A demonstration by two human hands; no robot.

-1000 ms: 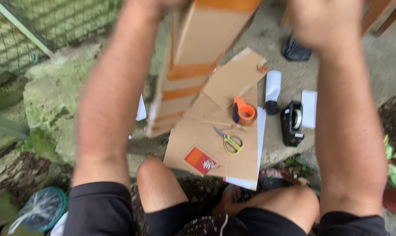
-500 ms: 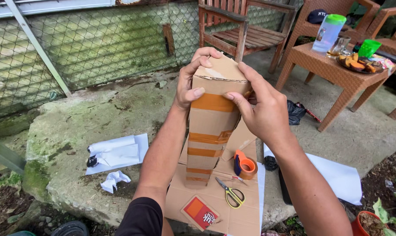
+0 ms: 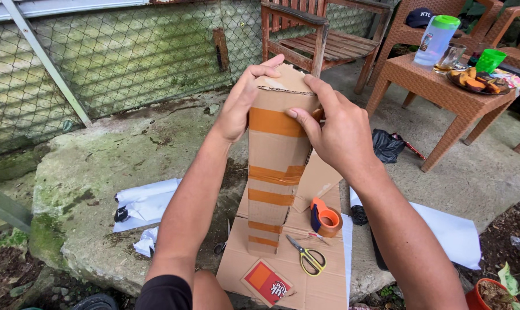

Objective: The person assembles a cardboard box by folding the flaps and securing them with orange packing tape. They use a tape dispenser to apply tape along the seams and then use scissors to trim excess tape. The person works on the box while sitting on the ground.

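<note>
Both hands clasp the top of a tall taped cardboard column (image 3: 277, 166), its long axis upright on flat cardboard sheets (image 3: 328, 287): left hand (image 3: 242, 103) wraps one side, right hand (image 3: 334, 129) presses fingers over the upper orange tape band.

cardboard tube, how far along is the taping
Done: the cardboard tube already carries several bands of orange tape. In hand: the left hand and right hand grip its top end. Left: that top looks open, and the tape roll and scissors lie unused below.
</note>
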